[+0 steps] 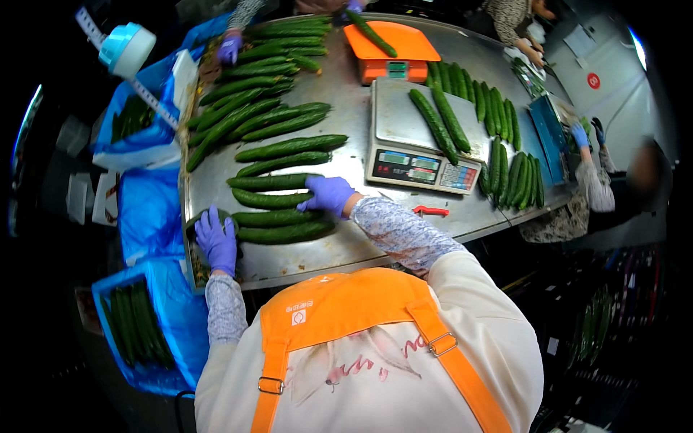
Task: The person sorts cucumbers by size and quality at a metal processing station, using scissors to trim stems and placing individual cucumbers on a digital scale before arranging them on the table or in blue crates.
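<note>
My right hand (329,196), in a purple glove, curls its fingers round the right end of a green cucumber (268,200) in the near rows. Just behind that lies another cucumber (271,182), and a nearer one (285,232) rests in front. My left hand (216,242), gloved alike, lies with fingers spread at the left ends of the near cucumbers. Beneath its fingers the tip of a cucumber (193,222) shows; the rest is covered. More cucumbers (234,123) lie in a row farther back on the metal table (354,249).
A flat scale (393,115) carries two cucumbers; behind it an orange scale (401,45) holds one. A red-handled tool (432,211) lies near the table's front edge. Blue-lined crates (155,278) stand left. Co-workers' gloved hands (229,49) are at the far left and right.
</note>
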A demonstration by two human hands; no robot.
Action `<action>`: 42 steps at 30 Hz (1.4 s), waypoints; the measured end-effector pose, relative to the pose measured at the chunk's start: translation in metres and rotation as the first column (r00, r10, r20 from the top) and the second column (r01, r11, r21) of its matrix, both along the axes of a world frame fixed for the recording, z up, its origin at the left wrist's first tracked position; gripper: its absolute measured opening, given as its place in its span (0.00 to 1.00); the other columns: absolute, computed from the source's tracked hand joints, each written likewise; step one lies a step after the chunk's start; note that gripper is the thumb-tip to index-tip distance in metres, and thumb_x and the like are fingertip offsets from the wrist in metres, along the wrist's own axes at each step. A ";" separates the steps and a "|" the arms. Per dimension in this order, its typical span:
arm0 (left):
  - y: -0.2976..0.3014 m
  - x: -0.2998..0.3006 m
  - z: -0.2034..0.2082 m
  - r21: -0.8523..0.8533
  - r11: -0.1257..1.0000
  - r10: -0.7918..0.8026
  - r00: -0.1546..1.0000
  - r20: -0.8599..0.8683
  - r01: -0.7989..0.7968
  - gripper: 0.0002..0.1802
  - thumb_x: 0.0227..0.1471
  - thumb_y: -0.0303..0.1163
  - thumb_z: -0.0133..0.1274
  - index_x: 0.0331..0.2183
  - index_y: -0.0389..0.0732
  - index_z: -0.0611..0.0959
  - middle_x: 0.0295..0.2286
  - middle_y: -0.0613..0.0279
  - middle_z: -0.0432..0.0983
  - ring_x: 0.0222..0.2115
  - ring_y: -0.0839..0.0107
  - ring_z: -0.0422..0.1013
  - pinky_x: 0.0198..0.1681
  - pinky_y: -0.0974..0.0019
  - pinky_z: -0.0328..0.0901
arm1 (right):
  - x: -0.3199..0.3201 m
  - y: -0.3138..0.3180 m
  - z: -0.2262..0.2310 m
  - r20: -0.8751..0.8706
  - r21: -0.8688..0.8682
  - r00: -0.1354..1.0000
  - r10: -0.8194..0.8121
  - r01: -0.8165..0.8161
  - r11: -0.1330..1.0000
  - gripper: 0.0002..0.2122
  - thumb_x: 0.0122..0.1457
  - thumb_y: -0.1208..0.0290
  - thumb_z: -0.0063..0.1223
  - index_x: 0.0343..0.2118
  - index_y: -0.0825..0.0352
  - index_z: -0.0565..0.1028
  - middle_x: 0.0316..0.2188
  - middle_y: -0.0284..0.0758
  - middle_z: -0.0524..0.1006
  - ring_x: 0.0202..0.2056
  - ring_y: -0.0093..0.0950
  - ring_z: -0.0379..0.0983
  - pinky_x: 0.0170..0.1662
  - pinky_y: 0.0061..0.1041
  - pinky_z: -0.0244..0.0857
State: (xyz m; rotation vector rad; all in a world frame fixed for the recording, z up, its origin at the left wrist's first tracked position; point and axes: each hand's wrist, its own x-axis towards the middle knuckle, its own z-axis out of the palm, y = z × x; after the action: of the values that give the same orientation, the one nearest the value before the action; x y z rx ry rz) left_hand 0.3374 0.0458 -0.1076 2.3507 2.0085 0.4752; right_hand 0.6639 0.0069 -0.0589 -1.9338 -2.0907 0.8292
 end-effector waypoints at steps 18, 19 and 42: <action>0.005 0.002 -0.006 -0.090 0.994 0.049 0.996 -0.081 -0.056 0.32 0.58 0.50 0.45 0.62 0.55 0.62 0.61 0.56 0.54 0.61 0.45 0.48 0.60 0.39 0.48 | 0.169 -0.093 0.041 -0.637 -0.223 0.241 -0.732 0.852 0.474 0.32 0.55 0.36 0.49 0.31 0.71 0.76 0.18 0.33 0.69 0.21 0.24 0.66 0.28 0.27 0.62; 0.006 0.001 -0.006 -0.087 0.995 0.043 0.996 -0.082 -0.050 0.32 0.58 0.50 0.45 0.62 0.55 0.62 0.61 0.56 0.54 0.61 0.45 0.48 0.60 0.39 0.48 | 0.169 -0.093 0.040 -0.708 -0.306 0.132 -0.694 0.828 0.469 0.32 0.55 0.36 0.50 0.32 0.70 0.76 0.21 0.31 0.70 0.22 0.20 0.67 0.29 0.21 0.64; 0.005 0.002 -0.003 -0.051 0.999 0.009 0.998 -0.062 -0.012 0.32 0.58 0.51 0.45 0.61 0.56 0.62 0.61 0.55 0.54 0.61 0.44 0.49 0.60 0.38 0.48 | 0.187 -0.110 0.064 -0.936 -0.261 -0.169 -0.309 0.923 0.284 0.17 0.57 0.48 0.57 0.30 0.56 0.69 0.16 0.21 0.59 0.14 0.13 0.49 0.17 0.15 0.43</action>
State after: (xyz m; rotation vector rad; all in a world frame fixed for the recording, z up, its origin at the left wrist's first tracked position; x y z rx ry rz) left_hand 0.3397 0.0506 -0.1104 2.3549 2.0334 0.3503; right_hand 0.8506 -0.1028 0.0050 -1.2414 -0.2025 0.6039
